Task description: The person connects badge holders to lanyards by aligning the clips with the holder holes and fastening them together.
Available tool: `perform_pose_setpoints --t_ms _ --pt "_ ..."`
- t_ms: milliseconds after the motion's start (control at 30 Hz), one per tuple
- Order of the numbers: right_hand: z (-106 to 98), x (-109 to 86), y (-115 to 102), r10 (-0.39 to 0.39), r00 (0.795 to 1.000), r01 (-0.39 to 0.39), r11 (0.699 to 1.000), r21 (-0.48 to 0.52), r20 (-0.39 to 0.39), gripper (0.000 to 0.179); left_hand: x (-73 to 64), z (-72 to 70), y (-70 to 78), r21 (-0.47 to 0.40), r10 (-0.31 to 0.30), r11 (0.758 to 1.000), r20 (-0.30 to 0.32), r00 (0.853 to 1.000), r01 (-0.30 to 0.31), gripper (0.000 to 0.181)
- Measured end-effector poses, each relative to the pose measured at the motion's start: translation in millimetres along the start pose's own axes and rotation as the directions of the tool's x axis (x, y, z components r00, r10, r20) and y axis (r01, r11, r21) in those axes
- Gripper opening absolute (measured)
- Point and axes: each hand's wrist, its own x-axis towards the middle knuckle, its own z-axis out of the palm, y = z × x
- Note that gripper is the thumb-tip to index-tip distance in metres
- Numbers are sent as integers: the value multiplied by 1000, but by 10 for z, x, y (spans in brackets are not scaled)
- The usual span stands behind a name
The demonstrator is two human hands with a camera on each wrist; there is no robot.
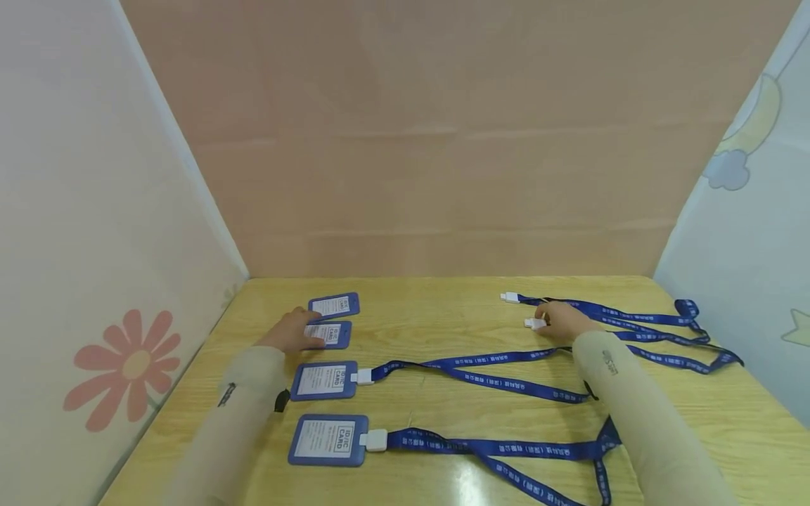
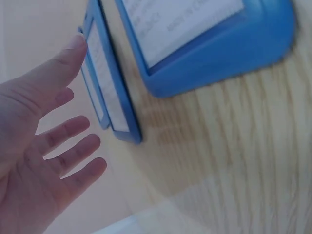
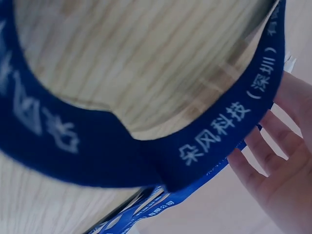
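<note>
At the left of the table, my left hand (image 1: 291,332) reaches over the second-from-back blue ID card holder (image 1: 340,335), thumb over its edge. Its fingers are spread and loosely bent in the left wrist view. Just behind lies another blue card holder (image 1: 335,306), close to the fingertips. At the right, my right hand (image 1: 563,321) pinches a blue lanyard near its white clip (image 1: 534,323), which pokes out past the fingertips. The lanyard's printed strap (image 3: 219,122) loops across the right wrist view. Another lanyard (image 1: 633,316) lies behind this hand.
Nearer me, two card holders (image 1: 323,380) (image 1: 328,440) are clipped to blue lanyards that stretch right across the wooden table (image 1: 436,316). The right sleeve (image 1: 639,407) crosses over their straps. A back panel (image 1: 405,176) and side panels enclose the table.
</note>
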Motion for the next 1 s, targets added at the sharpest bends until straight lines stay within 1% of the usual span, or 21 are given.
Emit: perform_pose_setpoints --t_ms 200,300,400,467,567,700,800,1000 --pt "-8 -3 5 -4 1000 4 1000 -23 -15 30 63 24 -27 -14 -41 999 2 999 41 71" --pt "-12 -2 22 1 1000 -2 1000 -24 -18 28 57 38 -52 -37 -69 997 13 998 70 71" --pt "-27 -9 32 -2 1000 2 1000 -24 -12 28 35 55 -67 -51 -85 995 22 996 86 72" --pt "-36 -4 37 -7 1000 6 1000 -25 -7 29 16 61 -59 -50 -84 995 24 996 85 73" --pt "-54 4 37 -16 1000 16 999 -43 -11 29 5 74 -49 -30 -66 997 18 998 67 73" --pt "-88 14 22 -29 1000 28 999 -41 -11 31 2 86 -19 -25 -71 997 16 997 71 71" --pt "-118 17 -16 -31 999 31 999 -28 -7 31 4 91 2 -26 -81 996 14 997 81 70" --pt "-167 43 -108 -29 1000 29 999 -31 -5 31 -2 89 13 -21 -68 997 9 998 69 69"
